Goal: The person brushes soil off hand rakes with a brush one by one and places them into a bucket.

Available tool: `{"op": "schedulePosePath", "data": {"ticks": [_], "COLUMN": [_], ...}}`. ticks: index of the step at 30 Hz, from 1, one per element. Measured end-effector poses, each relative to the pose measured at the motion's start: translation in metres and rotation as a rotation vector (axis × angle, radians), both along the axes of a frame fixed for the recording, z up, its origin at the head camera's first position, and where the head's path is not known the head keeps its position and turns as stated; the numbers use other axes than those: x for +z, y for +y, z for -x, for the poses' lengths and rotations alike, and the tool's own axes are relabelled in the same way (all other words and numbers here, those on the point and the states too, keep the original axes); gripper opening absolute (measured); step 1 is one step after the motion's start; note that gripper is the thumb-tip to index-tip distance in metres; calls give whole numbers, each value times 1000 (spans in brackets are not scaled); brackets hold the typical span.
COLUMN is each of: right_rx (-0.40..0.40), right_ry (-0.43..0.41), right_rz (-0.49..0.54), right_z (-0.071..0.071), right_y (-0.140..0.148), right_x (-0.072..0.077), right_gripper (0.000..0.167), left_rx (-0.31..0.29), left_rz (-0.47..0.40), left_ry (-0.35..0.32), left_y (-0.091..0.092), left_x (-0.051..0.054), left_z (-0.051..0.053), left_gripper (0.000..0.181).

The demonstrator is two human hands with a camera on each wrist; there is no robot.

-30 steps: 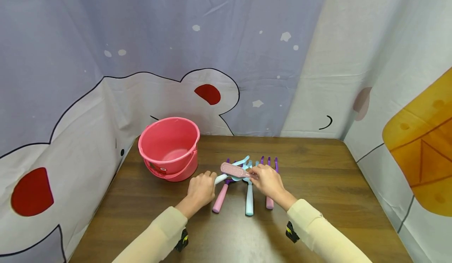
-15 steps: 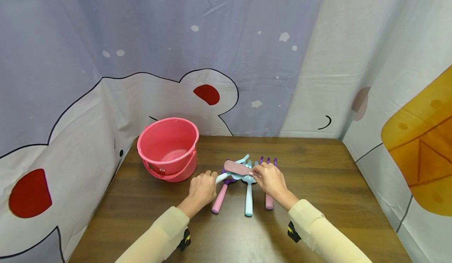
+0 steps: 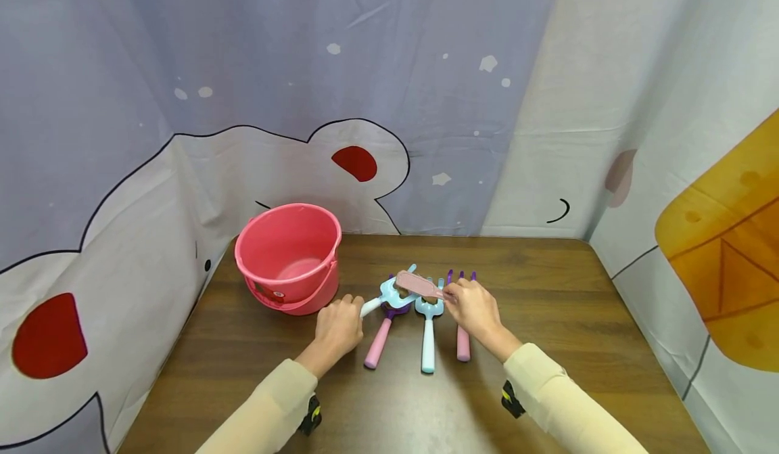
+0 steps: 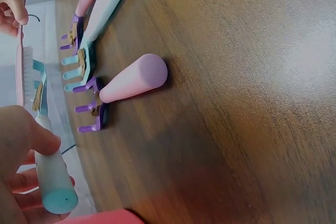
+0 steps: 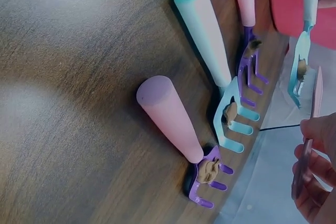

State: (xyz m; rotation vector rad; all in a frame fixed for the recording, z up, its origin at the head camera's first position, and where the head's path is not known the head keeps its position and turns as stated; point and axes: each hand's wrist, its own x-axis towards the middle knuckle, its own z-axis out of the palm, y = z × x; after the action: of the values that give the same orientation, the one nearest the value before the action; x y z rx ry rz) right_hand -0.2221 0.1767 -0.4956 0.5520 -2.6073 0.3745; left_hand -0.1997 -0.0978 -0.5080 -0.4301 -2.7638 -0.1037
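Note:
My left hand [image 3: 341, 324] grips the whitish handle of a light-blue toy hand rake [image 4: 50, 177], held above the table with a brown lump stuck between its tines. In my right hand [image 3: 476, 310] is a pink brush [image 3: 418, 285], pinched by its thin handle. Its white bristles [image 4: 28, 69] face the raised rake and lie close to or against its tines; the exact contact cannot be told. Below lie a purple rake with a pink handle [image 3: 379, 347], a light-blue rake [image 5: 207, 40] and another purple rake [image 5: 170, 119]. Brown lumps cling to these too.
A pink bucket [image 3: 333, 291] with its handle hanging down stands at the back left of the wooden table [image 3: 535, 373]. Behind and at the sides hangs a printed cloth [image 3: 450, 102].
The left hand has moved a little left and turned the rake so more of its face shows. My right hand and the brush have shifted slightly right. The rakes on the table stay put.

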Motion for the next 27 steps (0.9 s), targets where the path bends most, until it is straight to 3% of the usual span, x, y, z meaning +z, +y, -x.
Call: {"op": "schedulePosePath", "data": {"ticks": [7, 13, 21, 27], "right_rx": [11, 22, 100, 99], "right_ry": [75, 67, 75, 47], "right_rz": [-23, -13, 12, 19], "right_z": [-4, -5, -10, -13], "right_y": [3, 2, -22, -28], "right_x": [4, 5, -3, -8], "right_gripper": [19, 20, 23, 21], "left_rx": [13, 5, -27, -40], "left_rz": [2, -23, -35, -35], "left_ry": [-3, 9, 9, 26], "left_y": [-3, -4, 1, 2], "left_x": [-1, -2, -2, 1], "left_z": [-2, -2, -6, -9], "left_gripper": [20, 21, 21, 22]}}
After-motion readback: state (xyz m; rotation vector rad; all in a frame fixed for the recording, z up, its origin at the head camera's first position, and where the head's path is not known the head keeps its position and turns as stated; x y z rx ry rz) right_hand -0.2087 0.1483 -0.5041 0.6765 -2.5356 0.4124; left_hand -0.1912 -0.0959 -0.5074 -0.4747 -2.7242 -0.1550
